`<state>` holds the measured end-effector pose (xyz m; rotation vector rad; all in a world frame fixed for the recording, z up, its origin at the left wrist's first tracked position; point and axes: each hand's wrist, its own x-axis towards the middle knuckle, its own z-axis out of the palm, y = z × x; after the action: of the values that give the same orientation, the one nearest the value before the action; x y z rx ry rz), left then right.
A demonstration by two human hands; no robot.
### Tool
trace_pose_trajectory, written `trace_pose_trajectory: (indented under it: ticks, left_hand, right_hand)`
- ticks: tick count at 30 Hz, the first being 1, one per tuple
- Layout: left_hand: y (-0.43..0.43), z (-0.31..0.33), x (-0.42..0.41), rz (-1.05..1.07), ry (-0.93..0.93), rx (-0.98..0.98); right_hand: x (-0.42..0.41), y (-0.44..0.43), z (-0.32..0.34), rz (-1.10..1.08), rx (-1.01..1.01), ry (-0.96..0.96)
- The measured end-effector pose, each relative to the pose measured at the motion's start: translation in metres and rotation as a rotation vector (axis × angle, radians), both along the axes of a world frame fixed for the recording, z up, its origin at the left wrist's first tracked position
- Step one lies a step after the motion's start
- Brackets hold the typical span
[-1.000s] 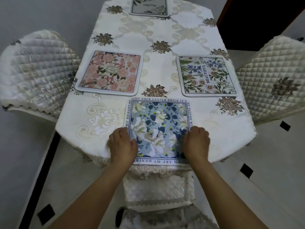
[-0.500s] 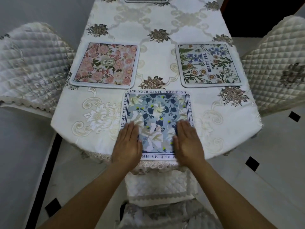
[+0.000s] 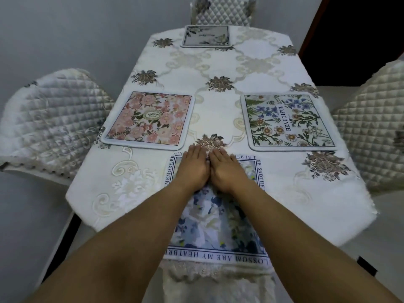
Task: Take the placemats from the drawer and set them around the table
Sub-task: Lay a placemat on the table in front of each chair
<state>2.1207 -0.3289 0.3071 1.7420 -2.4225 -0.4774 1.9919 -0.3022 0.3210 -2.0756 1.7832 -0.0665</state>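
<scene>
Placemat (image 3: 216, 217) (lettered "BLOSSOM ARE MY HEATBRE…") — left hand (image 3: 193, 169) and right hand (image 3: 226, 171) pressed flat, grip wide.

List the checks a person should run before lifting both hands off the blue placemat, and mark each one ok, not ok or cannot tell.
1. Blue floral placemat lies flat on the tablecloth: ok where visible.
2. Left hand and right hand flat on it, gripping nothing: ok.
3. Near edge stays on the table: cannot tell; it sits right at the lace hem.
4. Pink floral placemat faces the left chair: ok.
5. Botanical "BEAUTIFUL" placemat faces the right chair: ok.
6. Grey placemat set at the far end: ok.
</scene>
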Motion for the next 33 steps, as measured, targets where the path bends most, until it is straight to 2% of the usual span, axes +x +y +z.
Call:
trace_pose_trajectory:
  ticks: [4, 10, 17, 22, 24, 26, 33]
  left_hand:
    - [0.005, -0.002, 0.035, -0.091, -0.043, -0.054]
    - [0.019, -0.003, 0.103, -0.024, -0.028, -0.009]
    - [0.096, 0.007, 0.114, -0.001, -0.062, 0.009]
    - [0.174, 0.012, 0.134, -0.048, -0.207, 0.066]
    - [0.187, 0.036, 0.134, -0.077, -0.260, 0.150]
    - [0.193, 0.080, 0.129, -0.117, -0.282, 0.128]
    - [0.207, 0.214, 0.080, -0.335, -0.241, -0.131]
  right_hand:
    - [-0.022, 0.009, -0.008, 0.020, -0.082, 0.049]
    - [-0.091, 0.041, -0.009, -0.190, -0.080, 0.081]
    - [-0.058, 0.133, -0.006, -0.296, -0.030, 0.078]
    - [-0.033, 0.219, 0.020, -0.300, 0.147, 0.114]
    - [-0.027, 0.232, 0.045, -0.300, 0.264, 0.140]
    - [-0.022, 0.240, 0.083, -0.337, 0.256, 0.164]
    - [-0.026, 0.299, 0.203, -0.528, -0.061, 0.213]
